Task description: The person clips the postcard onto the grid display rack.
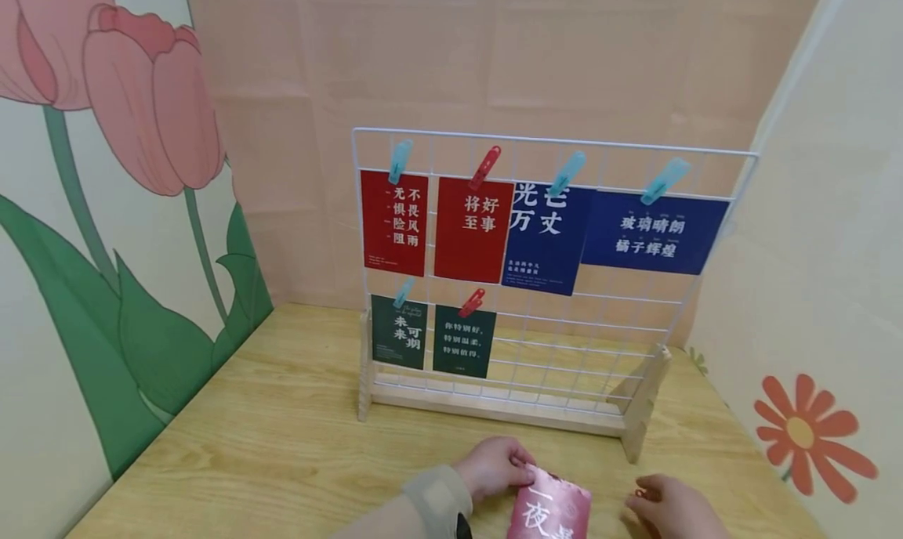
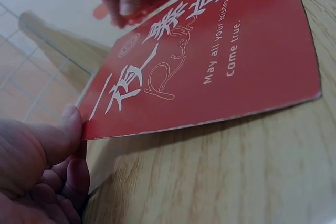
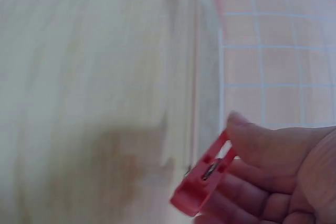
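My left hand (image 1: 494, 468) pinches a red card (image 2: 210, 61) by one corner between thumb and fingers. White characters and the words "May all your wishes come true" are printed on the card, which is held tilted over the table. To its right, my right hand (image 1: 673, 508) holds a red clothespin (image 3: 202, 179) between thumb and fingers, with its metal spring showing in the right wrist view. Behind both hands stands a white wire grid rack (image 1: 536, 351) on a wooden base (image 1: 494, 410).
Red cards (image 1: 471, 249) and blue cards (image 1: 543, 249) hang along the rack's top row under blue and red clips. Two green cards (image 1: 462, 351) hang lower left. The wooden table (image 1: 247, 445) meets a tulip-patterned wall (image 1: 155, 116) at left and a flower-patterned wall (image 1: 800, 433) at right.
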`<state>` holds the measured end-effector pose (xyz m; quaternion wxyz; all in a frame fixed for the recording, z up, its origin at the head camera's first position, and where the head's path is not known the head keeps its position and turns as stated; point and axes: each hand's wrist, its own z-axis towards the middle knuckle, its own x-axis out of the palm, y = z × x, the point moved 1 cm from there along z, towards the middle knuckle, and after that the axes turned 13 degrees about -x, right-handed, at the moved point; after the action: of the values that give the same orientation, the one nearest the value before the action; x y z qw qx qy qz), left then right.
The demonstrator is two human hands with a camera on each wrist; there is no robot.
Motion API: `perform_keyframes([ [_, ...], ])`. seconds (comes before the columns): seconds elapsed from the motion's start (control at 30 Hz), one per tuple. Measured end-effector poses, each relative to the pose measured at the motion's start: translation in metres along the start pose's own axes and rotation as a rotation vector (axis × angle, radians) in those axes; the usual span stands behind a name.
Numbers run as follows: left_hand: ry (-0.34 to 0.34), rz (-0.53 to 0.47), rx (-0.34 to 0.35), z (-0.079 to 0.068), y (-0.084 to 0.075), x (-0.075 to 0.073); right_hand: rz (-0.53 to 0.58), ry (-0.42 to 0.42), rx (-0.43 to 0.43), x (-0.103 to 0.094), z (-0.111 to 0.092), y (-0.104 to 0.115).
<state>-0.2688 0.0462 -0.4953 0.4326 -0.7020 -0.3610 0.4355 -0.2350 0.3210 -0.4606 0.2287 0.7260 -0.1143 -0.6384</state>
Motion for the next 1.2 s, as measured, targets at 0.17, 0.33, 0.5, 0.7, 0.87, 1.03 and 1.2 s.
perform_keyframes([
  [0.17,-0.019,0.038,-0.013,0.0,-0.001,0.001,0.064,-0.118,-0.043,-0.013,-0.003,0.012],
  [0.33,-0.025,0.045,-0.069,0.0,-0.004,-0.003,0.112,-0.151,-0.054,-0.022,-0.005,0.021],
  [0.5,0.009,-0.015,-0.143,0.0,-0.008,-0.009,0.207,-0.14,-0.025,-0.026,-0.003,0.026],
  [0.7,0.021,-0.073,-0.14,-0.001,-0.013,-0.016,0.259,-0.135,-0.017,-0.029,-0.007,0.033],
  [0.87,0.02,-0.115,-0.088,-0.004,-0.021,-0.024,0.293,-0.154,-0.016,-0.031,-0.008,0.038],
  [1.03,0.036,-0.134,-0.06,-0.007,-0.028,-0.031,0.35,-0.181,-0.008,-0.034,-0.008,0.039],
  [1.2,0.034,-0.14,-0.043,-0.008,-0.032,-0.035,0.46,-0.227,-0.006,-0.036,-0.01,0.042],
])
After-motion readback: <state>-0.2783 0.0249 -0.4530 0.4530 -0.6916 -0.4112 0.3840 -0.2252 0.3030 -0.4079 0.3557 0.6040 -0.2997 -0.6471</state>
